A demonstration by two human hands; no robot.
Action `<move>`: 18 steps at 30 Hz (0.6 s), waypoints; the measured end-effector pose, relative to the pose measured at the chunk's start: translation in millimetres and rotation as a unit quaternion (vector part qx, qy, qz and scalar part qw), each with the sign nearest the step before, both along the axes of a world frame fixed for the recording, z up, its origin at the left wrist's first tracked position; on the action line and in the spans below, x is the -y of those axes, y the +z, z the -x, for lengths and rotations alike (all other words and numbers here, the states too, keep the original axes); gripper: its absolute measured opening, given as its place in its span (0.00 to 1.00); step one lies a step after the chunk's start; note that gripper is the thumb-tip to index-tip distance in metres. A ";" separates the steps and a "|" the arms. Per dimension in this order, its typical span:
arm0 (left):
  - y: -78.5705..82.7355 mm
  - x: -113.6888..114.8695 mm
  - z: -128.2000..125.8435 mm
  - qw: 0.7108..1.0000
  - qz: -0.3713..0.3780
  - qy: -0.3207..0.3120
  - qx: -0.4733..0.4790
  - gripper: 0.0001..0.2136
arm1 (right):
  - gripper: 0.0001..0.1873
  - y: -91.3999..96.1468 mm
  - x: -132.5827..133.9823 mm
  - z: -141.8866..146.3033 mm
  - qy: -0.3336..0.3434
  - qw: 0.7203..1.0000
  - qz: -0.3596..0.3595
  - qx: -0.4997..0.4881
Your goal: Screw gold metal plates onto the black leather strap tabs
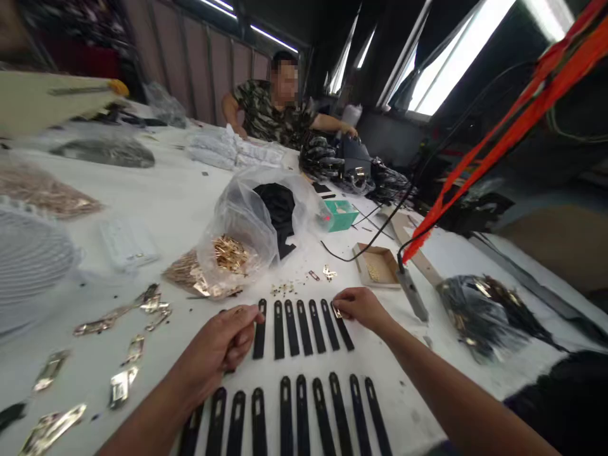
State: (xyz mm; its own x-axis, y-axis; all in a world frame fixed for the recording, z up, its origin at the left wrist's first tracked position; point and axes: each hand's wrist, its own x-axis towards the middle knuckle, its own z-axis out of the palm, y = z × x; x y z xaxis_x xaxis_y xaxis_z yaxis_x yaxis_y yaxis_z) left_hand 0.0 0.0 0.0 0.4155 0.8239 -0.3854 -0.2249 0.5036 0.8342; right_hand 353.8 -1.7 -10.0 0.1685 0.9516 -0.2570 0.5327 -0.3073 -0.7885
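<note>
Two rows of black straps lie on the white table [180, 196] in front of me: an upper row [304, 326] and a lower row [304, 411]. My left hand [223, 348] is curled closed beside the leftmost strap of the upper row, fingertips touching its top end. My right hand [361, 307] pinches a small gold metal piece [337, 312] at the top of the rightmost upper strap. Loose gold pieces [285, 289] are scattered just beyond the straps.
A clear plastic bag [251, 221] with gold clips and black cloth stands behind the straps. A small cardboard box [377, 265], a green box [341, 214] and a hanging tool on a cable [411, 291] are to the right. A person sits at the far end.
</note>
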 end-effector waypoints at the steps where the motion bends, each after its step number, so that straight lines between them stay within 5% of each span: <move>1: 0.1 0.9 0.8 1.000 -0.001 0.001 -0.002 0.27 | 0.07 -0.1 0.2 0.3 -0.001 1.000 -0.001 0.003; 9: 7.5 4.5 -3.1 0.999 0.006 0.040 0.023 0.23 | 0.08 9.1 -0.5 0.5 -0.022 1.000 0.014 0.012; 14: 8.4 7.4 -6.6 0.995 0.035 0.059 0.073 0.20 | 0.09 41.2 2.4 9.1 -0.054 0.998 -0.016 0.033; 18: 9.8 12.5 -6.2 0.995 0.039 0.012 0.090 0.17 | 0.12 69.9 6.9 54.1 0.013 0.998 -0.052 0.013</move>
